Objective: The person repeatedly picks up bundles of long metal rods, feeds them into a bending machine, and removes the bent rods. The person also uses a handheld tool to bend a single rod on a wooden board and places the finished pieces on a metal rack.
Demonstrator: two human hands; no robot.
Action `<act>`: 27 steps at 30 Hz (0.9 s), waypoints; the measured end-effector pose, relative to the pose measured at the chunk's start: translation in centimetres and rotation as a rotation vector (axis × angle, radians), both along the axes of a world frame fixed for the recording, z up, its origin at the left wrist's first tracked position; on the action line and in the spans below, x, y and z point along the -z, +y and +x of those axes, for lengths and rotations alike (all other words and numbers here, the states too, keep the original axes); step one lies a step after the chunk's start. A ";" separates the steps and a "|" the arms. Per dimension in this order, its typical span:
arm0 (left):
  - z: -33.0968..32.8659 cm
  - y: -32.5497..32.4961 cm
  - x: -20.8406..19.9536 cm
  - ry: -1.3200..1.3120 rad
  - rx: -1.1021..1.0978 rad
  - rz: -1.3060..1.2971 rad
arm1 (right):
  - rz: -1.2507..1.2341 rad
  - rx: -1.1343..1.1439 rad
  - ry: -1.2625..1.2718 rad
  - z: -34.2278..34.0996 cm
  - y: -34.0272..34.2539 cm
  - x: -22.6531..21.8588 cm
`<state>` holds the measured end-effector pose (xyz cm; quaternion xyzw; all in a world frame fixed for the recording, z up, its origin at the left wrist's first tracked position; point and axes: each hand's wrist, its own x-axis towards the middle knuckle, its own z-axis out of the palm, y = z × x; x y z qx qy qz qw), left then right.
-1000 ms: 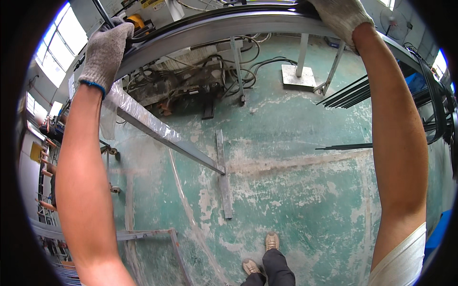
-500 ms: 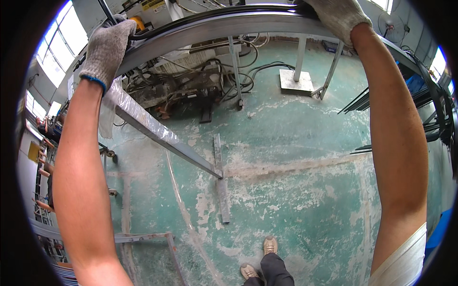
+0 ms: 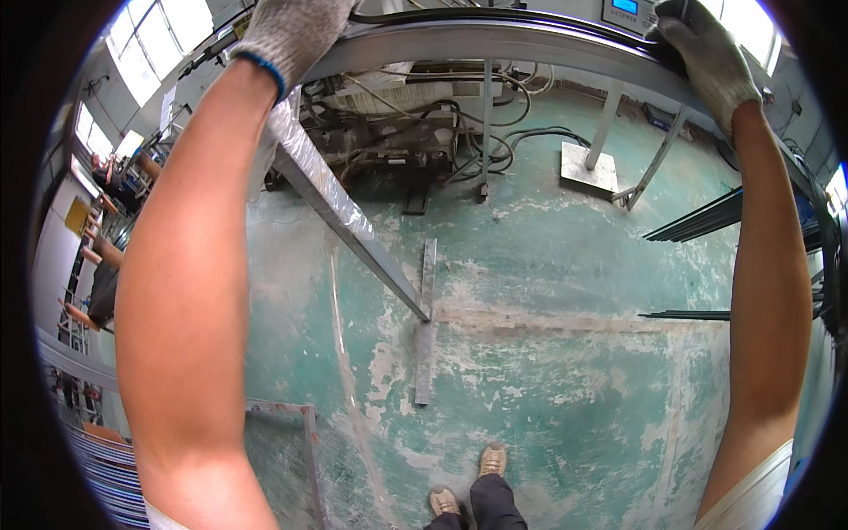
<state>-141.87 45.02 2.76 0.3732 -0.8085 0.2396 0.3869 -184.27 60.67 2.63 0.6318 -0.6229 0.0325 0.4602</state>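
Observation:
Long black strips lie along the top of a grey metal beam that crosses the upper part of the head view. My left hand, in a knitted glove with a blue cuff edge, is closed where the strips run into it at the beam's left; its fingertips are cut off by the picture's top. At the beam's right, my gloved right hand is closed round the dark strips, thumb on top.
A film-wrapped metal leg slants down to a flat foot bar on the worn green floor. Behind are cables, machinery and a white base plate. Black strips hang at right. Racks and a person are at far left.
Both hands have moved to the right along the beam. The view has shifted a little, and a display box now shows behind the right hand.

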 end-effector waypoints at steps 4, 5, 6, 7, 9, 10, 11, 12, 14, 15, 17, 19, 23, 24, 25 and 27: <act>0.8 -0.7 -0.2 -0.477 -0.178 -0.487 | -0.027 -0.335 -0.927 -4.8 -2.1 0.6; 0.8 -0.7 -0.1 -0.478 -0.187 -0.484 | -0.026 -0.341 -0.938 -4.6 -2.3 0.6; 0.7 -0.7 0.0 -0.514 -0.269 -0.486 | -0.025 -0.347 -0.950 -4.5 -2.5 0.6; 0.7 -0.7 0.0 -0.519 -0.269 -0.471 | -0.029 -0.347 -0.962 -4.4 -2.5 0.6; 0.7 -0.7 0.0 -0.527 -0.268 -0.441 | -0.025 -0.355 -0.990 -4.2 -2.5 0.7; 0.3 -0.6 -0.1 -0.498 -0.211 -0.459 | -0.033 -0.348 -1.002 -4.6 -2.0 0.6; 0.2 -0.4 -0.1 -0.469 -0.153 -0.477 | -0.015 -0.397 -1.038 -5.2 -2.1 0.7; 0.1 -0.1 -0.1 -0.438 -0.094 -0.495 | 0.003 -0.445 -1.074 -5.9 -2.6 0.8; -0.1 0.8 0.1 -0.008 0.021 -0.054 | 0.010 -0.491 -1.061 -5.1 -2.9 1.2; -1.0 1.7 0.3 0.397 0.137 0.319 | -0.018 -0.456 -1.018 -4.2 -2.6 1.4; -0.4 1.7 0.1 0.292 0.097 0.254 | -0.072 -0.400 -0.932 -2.7 -1.9 1.3; 3.3 -1.0 0.2 -0.318 -0.081 -0.263 | -0.035 -0.470 -0.999 -2.7 -2.2 0.9; -0.1 0.5 -0.1 -0.365 0.014 -0.288 | -0.057 -0.580 -1.239 -4.6 -1.7 1.8; 0.7 0.5 -0.2 -0.331 0.042 -0.247 | -0.075 -0.569 -1.110 -3.0 -1.2 1.3; 1.6 0.4 -0.2 -0.295 0.070 -0.205 | -0.096 -0.542 -0.977 -0.9 -0.6 0.8; 1.0 1.2 -0.3 -0.183 0.262 -0.066 | -0.177 -0.528 -0.956 -0.5 0.2 0.8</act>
